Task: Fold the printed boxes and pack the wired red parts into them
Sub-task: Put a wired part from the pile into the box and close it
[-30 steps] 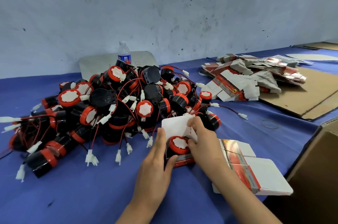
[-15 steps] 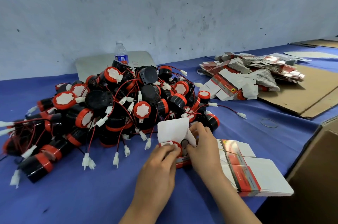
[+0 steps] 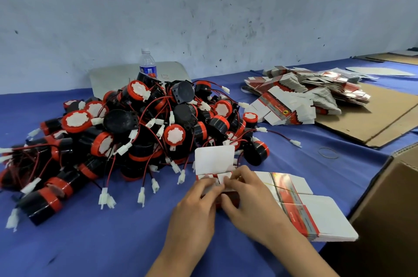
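A small printed box [image 3: 228, 196] stands on the blue table in front of me, its white top lid [image 3: 213, 159] still raised. My left hand [image 3: 196, 208] and my right hand [image 3: 248, 199] hold the box from either side, and their fingertips press its white side flaps inward over the opening. The red part inside is hidden under the flaps and fingers. A big pile of black and red wired parts [image 3: 140, 132] lies just behind and to the left. A stack of flat printed boxes [image 3: 316, 218] lies right beside my right hand.
More flat printed boxes [image 3: 303, 95] are heaped on brown cardboard [image 3: 384, 118] at the back right. A water bottle [image 3: 147, 64] stands behind the pile by the wall. An open carton [image 3: 389, 204] stands at the right edge. A rubber band [image 3: 328, 152] lies on the cloth.
The red part's white face, visible in the open box a second ago, is now covered. Both hands have closed in over the box top and folded the side flaps inward.
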Demonstrator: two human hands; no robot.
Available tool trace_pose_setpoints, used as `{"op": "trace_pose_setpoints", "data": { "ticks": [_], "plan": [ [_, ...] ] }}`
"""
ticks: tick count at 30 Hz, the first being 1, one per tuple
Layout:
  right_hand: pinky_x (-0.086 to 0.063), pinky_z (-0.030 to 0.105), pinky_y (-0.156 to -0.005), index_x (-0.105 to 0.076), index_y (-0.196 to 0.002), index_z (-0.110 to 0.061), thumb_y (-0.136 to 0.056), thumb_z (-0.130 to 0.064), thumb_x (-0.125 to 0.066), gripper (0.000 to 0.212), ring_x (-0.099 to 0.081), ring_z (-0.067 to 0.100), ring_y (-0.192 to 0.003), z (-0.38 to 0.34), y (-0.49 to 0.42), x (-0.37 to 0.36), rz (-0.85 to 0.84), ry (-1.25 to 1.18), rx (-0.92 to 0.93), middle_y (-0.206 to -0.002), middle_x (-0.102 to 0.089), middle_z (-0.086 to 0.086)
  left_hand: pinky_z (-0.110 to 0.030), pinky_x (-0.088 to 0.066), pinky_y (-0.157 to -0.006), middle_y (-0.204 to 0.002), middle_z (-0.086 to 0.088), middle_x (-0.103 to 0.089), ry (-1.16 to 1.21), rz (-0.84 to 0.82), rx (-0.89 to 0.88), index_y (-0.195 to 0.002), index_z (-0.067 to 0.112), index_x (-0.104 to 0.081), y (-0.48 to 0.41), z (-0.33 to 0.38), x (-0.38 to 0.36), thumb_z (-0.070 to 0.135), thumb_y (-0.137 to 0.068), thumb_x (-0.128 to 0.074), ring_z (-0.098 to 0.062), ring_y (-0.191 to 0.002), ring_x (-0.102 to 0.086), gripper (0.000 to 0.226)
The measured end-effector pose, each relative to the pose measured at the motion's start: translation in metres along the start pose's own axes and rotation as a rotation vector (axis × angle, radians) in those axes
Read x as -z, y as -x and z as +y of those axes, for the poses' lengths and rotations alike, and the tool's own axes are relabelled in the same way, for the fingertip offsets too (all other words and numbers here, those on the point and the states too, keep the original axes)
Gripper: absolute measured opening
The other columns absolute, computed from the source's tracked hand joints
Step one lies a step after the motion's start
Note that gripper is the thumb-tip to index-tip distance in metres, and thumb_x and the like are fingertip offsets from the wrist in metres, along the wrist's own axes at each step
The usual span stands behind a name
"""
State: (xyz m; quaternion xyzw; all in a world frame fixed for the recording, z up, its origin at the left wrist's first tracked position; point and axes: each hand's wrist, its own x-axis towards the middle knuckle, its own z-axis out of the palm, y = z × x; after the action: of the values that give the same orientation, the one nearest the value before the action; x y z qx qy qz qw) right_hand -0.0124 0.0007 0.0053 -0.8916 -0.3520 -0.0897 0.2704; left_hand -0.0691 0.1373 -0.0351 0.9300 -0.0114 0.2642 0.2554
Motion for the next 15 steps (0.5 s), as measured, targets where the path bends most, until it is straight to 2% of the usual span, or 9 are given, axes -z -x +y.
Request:
{"op": "trace_pose_setpoints", "data": {
  "ticks": [2, 4, 6, 8, 9, 11, 12, 14, 15],
  "plan": [
    [-0.042, 0.025, -0.072, -0.072, -0.085, -0.012, -0.089, -0.027, -0.055, 0.023, -0.052, 0.004, -0.076, 0.002, -0.003, 0.009, -0.003, -0.039, -0.035, -0.087, -0.054, -0.005, -0.027, -0.049, -0.091, -0.141, 0.019, -0.042, 0.022, -0.021, -0.007, -0.129, 0.037, -0.056, -0.001, -0.001, 0.002, 0.023, -0.098, -0.052, -0.004, -0.124, -0.047, 0.035],
    [-0.04, 0.023, -0.06, -0.068, -0.073, -0.011, -0.09, -0.029, -0.059, 0.026, -0.05, 0.003, -0.062, 0.004, -0.015, 0.021, 0.156, -0.203, -0.165, -0.069, -0.058, -0.004, -0.022, -0.049, -0.088, -0.133, 0.02, -0.049, 0.075, -0.028, -0.038, -0.117, 0.034, -0.064, -0.004, -0.004, 0.005, 0.031, -0.094, -0.059, -0.002, -0.115, -0.052, 0.024],
    [-0.043, 0.015, -0.066, -0.068, -0.088, -0.02, -0.091, -0.037, -0.059, 0.019, -0.056, 0.0, -0.073, 0.005, -0.03, 0.03, 0.317, -0.433, -0.282, -0.081, -0.065, -0.008, -0.011, -0.042, -0.09, -0.13, 0.021, -0.05, 0.136, -0.066, -0.049, -0.111, 0.031, -0.067, -0.008, -0.007, 0.005, 0.037, -0.09, -0.064, 0.002, -0.113, -0.051, 0.022],
    [-0.043, 0.015, -0.075, -0.068, -0.108, -0.026, -0.093, -0.048, -0.051, 0.031, -0.056, -0.004, -0.084, 0.004, -0.046, 0.033, 0.174, -0.597, -0.349, -0.096, -0.064, -0.013, -0.007, -0.041, -0.089, -0.128, 0.017, -0.053, 0.194, -0.095, -0.07, -0.107, 0.026, -0.07, -0.009, -0.011, 0.005, 0.032, -0.089, -0.067, -0.001, -0.111, -0.054, 0.019],
    [-0.043, 0.016, -0.071, -0.07, -0.105, -0.019, -0.094, -0.051, -0.047, 0.041, -0.056, -0.001, -0.076, 0.004, -0.05, 0.029, 0.059, -0.657, -0.379, -0.089, -0.064, -0.008, -0.01, -0.044, -0.089, -0.126, 0.015, -0.055, 0.209, -0.095, -0.082, -0.104, 0.024, -0.071, -0.01, -0.012, 0.005, 0.028, -0.089, -0.068, -0.003, -0.108, -0.057, 0.016],
    [-0.04, 0.023, -0.06, -0.07, -0.088, 0.001, -0.093, -0.054, -0.045, 0.06, -0.052, 0.02, -0.062, 0.005, -0.05, 0.023, -0.076, -0.712, -0.398, -0.071, -0.056, 0.011, -0.019, -0.05, -0.086, -0.125, 0.012, -0.056, 0.24, -0.09, -0.091, -0.101, 0.023, -0.071, -0.009, -0.014, 0.004, 0.023, -0.089, -0.068, -0.006, -0.102, -0.061, 0.012],
    [-0.04, 0.024, -0.058, -0.07, -0.084, 0.002, -0.093, -0.052, -0.046, 0.059, -0.051, 0.022, -0.06, 0.005, -0.048, 0.021, -0.088, -0.722, -0.37, -0.068, -0.056, 0.015, -0.023, -0.051, -0.085, -0.125, 0.012, -0.056, 0.256, -0.087, -0.092, -0.1, 0.023, -0.07, -0.008, -0.015, 0.004, 0.022, -0.089, -0.068, -0.007, -0.1, -0.063, 0.011],
    [-0.046, 0.021, -0.06, -0.077, -0.089, -0.019, -0.096, -0.04, -0.05, 0.035, -0.06, 0.015, -0.065, 0.009, -0.045, 0.019, -0.072, -0.73, -0.281, -0.073, -0.068, 0.007, -0.025, -0.051, -0.084, -0.125, 0.013, -0.055, 0.269, -0.075, -0.098, -0.099, 0.023, -0.069, -0.008, -0.014, 0.003, 0.02, -0.09, -0.067, -0.006, -0.099, -0.062, 0.01],
    [-0.048, 0.021, -0.066, -0.076, -0.096, -0.025, -0.096, -0.034, -0.052, 0.026, -0.064, 0.011, -0.072, 0.011, -0.044, 0.019, -0.073, -0.693, -0.221, -0.081, -0.072, 0.003, -0.024, -0.051, -0.084, -0.124, 0.013, -0.055, 0.272, -0.067, -0.108, -0.099, 0.022, -0.069, -0.008, -0.014, 0.002, 0.02, -0.09, -0.067, -0.005, -0.1, -0.062, 0.01]
  ]
}}
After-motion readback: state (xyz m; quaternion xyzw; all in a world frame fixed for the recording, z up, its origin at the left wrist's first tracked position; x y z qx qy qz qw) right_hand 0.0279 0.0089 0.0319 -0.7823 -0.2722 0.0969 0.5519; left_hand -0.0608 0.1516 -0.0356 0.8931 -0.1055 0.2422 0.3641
